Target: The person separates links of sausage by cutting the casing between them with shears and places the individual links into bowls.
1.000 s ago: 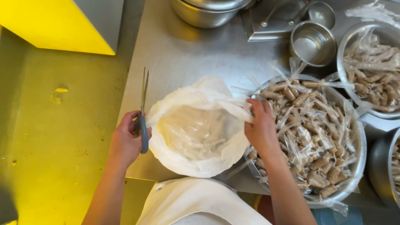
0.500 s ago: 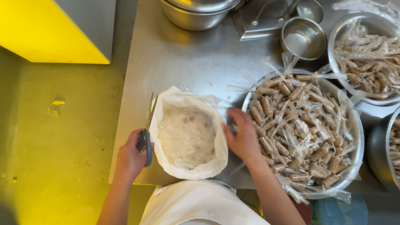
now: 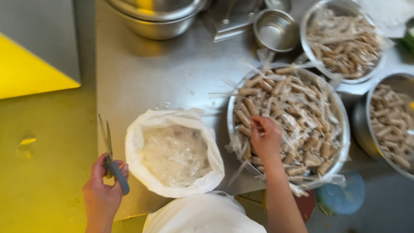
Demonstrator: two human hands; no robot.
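My left hand [image 3: 102, 190] grips a pair of scissors [image 3: 111, 159] with blue handles, blades pointing away from me, off the left edge of the steel table [image 3: 172, 73]. A white plastic bag [image 3: 172, 151], its mouth rolled open, sits on the table in front of me with clear plastic scraps inside. My right hand [image 3: 265, 138] reaches into a big metal bowl [image 3: 340, 112] heaped with brown sticks in clear wrappers, its fingers closing on the wrapped sticks [image 3: 297, 116] near the bowl's left side.
Two more metal bowls of wrapped sticks [image 3: 345, 41] [image 3: 394, 121] stand at the right. A small steel cup [image 3: 276, 29] and large stacked steel bowls [image 3: 157, 15] are at the back. Yellow floor [image 3: 43, 151] lies to the left. A blue stool [image 3: 343, 196] shows below the table.
My right hand let go of the bag's rim and moved right into the big bowl of wrapped sticks. The bag settled open on the table. The left hand kept the scissors.
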